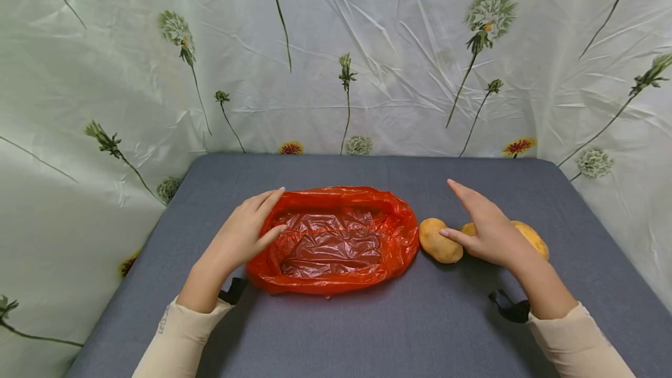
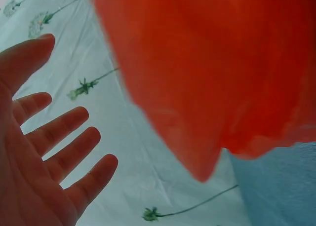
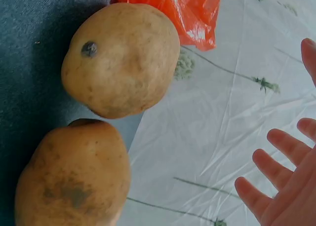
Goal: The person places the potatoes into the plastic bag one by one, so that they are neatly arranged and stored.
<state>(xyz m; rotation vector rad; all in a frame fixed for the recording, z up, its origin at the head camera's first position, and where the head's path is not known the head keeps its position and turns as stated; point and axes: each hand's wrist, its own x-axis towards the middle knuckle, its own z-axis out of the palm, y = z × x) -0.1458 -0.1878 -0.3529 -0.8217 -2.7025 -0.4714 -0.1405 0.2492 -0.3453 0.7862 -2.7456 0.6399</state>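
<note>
Grey table point(image 1: 336, 337) – red bag point(image 1: 331, 284), perhaps three potatoes point(image 1: 440, 245) near right hand point(image 1: 490, 231)

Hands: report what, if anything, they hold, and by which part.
Nothing is held: left hand open beside the red bag, right hand open near the potatoes.

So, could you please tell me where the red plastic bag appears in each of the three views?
Head: the red plastic bag sits just below the picture's centre.
Left wrist: it fills much of the upper right.
Right wrist: only part shows, at the top edge, behind the upper potato.
Shared landmark: the white flowered sheet, visible in all three.
</note>
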